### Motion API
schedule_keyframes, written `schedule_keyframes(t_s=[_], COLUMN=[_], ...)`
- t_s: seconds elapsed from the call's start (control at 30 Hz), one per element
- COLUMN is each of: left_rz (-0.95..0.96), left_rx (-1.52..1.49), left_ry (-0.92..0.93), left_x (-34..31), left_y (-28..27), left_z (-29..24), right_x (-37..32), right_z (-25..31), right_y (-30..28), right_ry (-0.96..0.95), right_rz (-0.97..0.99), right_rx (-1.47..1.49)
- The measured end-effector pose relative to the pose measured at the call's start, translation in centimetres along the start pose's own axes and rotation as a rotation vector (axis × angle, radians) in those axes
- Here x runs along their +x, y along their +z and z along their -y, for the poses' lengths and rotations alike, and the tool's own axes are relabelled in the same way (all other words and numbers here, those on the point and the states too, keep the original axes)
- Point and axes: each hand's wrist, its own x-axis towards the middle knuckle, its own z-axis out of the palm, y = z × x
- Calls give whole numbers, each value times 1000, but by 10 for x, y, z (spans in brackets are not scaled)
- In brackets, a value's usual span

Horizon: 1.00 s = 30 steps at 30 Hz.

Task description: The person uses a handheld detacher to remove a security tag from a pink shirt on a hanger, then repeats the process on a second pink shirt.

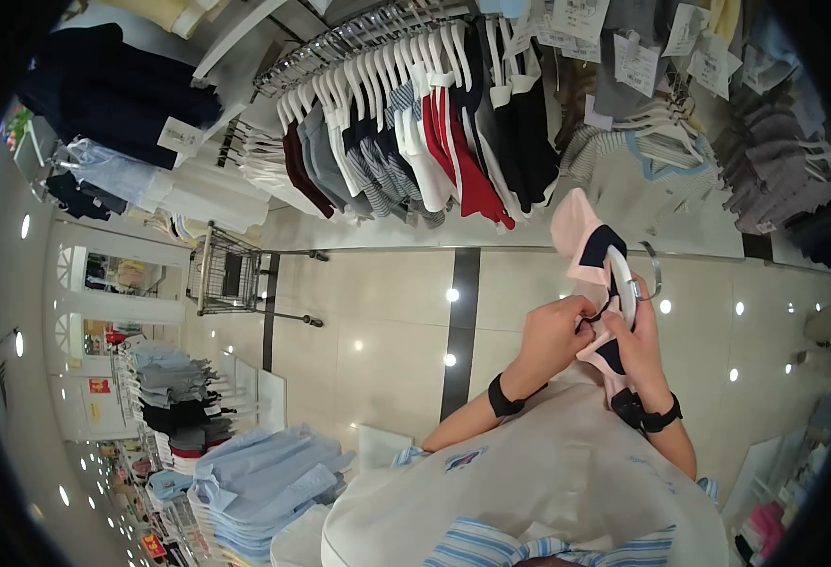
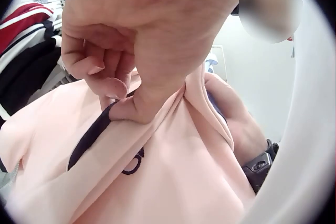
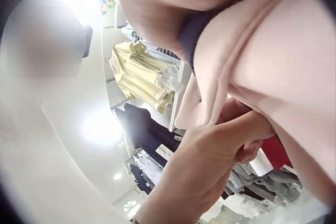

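A pink polo shirt with a navy collar and navy trim is on a white hanger with a metal hook, in front of the person's chest. The left hand pinches its front between thumb and finger, beside a navy strip of the opening. Dark embroidery shows just below that pinch. At the hanger side, the right hand grips the shirt, thumb on the front and fingers behind. In the left wrist view the fabric partly hides the right hand. The right wrist view shows the left hand across the cloth.
Ahead is a rail of clothes on white hangers above a pale ledge. Tagged garments hang at upper right. A metal shopping cart stands on the tiled floor to the left. Light blue shirts hang at lower left.
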Motion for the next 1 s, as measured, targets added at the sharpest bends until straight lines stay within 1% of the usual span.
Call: schedule_keyframes(t_s=[0.07, 0.1, 0.13, 0.17, 0.2, 0.23, 0.27, 0.3, 0.33, 0.4, 0.43, 0.47, 0.5, 0.53, 0.57, 0.6, 0.7, 0.77, 0.8, 0.87, 1.0], left_rz=[9, 34, 61, 62, 114, 171, 190, 196, 201, 201, 205, 209, 159, 163, 160, 153, 123, 133, 125, 159, 126], left_rx=[23, 33, 39, 38, 53, 66, 55, 12, -33, -26, -10, 8, 17, 2, 31, 63, 56, 62, 64, 115, 43], left_ry=[13, 45, 75, 73, 89, 111, 128, 120, 108, 135, 115, 94, 106, 108, 58, 4, -44, -71, -81, -13, -62], left_x=[11, 17, 22, 25, 31, 35, 35, 35, 36, 33, 32, 31, 30, 30, 29, 28, 20, 18, 18, 17, 18], left_y=[24, 39, 55, 71, 87, 105, 123, 138, 153, 185, 199, 212, 227, 236, 241, 245, 258, 260, 262, 264, 255], left_z=[-13, -23, -33, -44, -56, -70, -85, -100, -114, -131, -137, -142, -144, -153, -162, -169, -180, -184, -182, -174, -183], right_x=[-2, -3, -5, -11, -17, -22, -28, -32, -35, -39, -38, -40, -39, -37, -38, -42, -45, -45, -43, -40, -38], right_z=[3, 8, 10, 10, 11, 10, 8, 7, 8, 5, 3, 0, -3, -2, 3, 18, 22, 25, 22, 14, 24], right_y=[-29, -42, -61, -80, -101, -121, -143, -168, -191, -225, -242, -256, -268, -279, -288, -295, -310, -315, -315, -313, -305], right_ry=[9, -80, -84, -66, -50, -52, -68, -88, -100, -62, -101, -69, -130, -195, -182, -81, -96, -54, -49, -118, -59], right_rz=[11, -4, 0, -8, -24, -42, -64, -96, -84, -128, -102, -128, -117, -100, -84, -49, -21, 18, 30, 27, 55], right_rx=[35, 12, 7, 65, 126, 127, 129, 125, 79, 157, 132, 112, 78, 44, 28, 48, 71, 106, 106, 136, 148])
